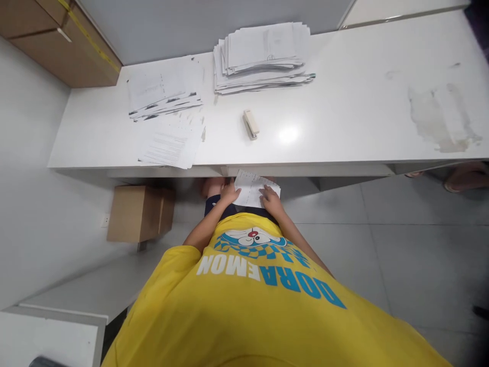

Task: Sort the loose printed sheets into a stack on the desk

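Note:
Just under the front edge of the desk, printed paper sheets (250,189) rest over my lap. My left hand (229,194) grips their left edge, thumb on top and the other fingers partly hidden. Curled over the right side is my right hand (272,201), its fingertips on the paper. Beyond the hands, a cream stapler (251,124) lies on the white desk (344,122). Behind it sits a thick stack of papers (263,48). To the left are a smaller fanned pile of papers (158,94) and some loose printed sheets (170,145).
A cardboard box (76,46) stands at the desk's back left corner; another cardboard box (133,214) is under the desk at left. A grey stain (439,120) marks the desk's right part. Part of another person's foot (468,178) shows at far right.

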Demonstrator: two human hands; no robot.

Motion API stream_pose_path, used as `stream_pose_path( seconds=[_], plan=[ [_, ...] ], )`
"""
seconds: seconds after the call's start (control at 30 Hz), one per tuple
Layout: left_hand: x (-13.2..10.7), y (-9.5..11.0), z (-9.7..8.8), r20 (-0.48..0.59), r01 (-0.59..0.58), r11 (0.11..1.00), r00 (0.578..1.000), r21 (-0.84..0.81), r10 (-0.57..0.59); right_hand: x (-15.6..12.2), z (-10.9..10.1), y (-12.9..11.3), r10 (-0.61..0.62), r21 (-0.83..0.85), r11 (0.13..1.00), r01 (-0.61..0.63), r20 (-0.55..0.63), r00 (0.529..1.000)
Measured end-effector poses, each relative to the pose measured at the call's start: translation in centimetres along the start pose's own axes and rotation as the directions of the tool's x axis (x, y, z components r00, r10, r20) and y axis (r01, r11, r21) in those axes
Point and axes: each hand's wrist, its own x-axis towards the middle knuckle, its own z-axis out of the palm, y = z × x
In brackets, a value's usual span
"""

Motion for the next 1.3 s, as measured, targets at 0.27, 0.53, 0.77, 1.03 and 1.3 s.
stream_pose_path(
  seconds=[0.27,0.53,0.77,1.03,1.3],
  plan=[
    [0.9,-0.6,0.5,0.081,0.042,0.919,0.997,-0.391,-0.011,0.2,-2.5,2.1,0.534,0.498,0.769,-0.401,-0.154,0.831],
    [-3.3,0.6,-1.3,0.156,-0.055,0.9,0.979,-0.432,0.134,-1.7,-6.5,1.8,0.459,0.716,0.597,-0.361,0.064,0.886],
    [-7.1,3.6,-5.3,-0.267,-0.601,0.787,0.789,-0.142,0.554,-4.2,-12.6,-4.9,0.094,0.692,0.71,0.127,-0.272,0.958],
    [0.0,12.5,-11.9,-0.708,-0.826,0.561,0.425,-0.049,0.564,6.9,-18.5,-11.9,-0.212,0.53,0.618,0.58,-0.599,0.772],
    [2.6,13.2,-12.8,-0.707,-0.789,0.572,0.535,-0.223,0.462,11.9,-15.6,-14.1,-0.21,0.557,0.642,0.527,-0.533,0.82]
  ],
)
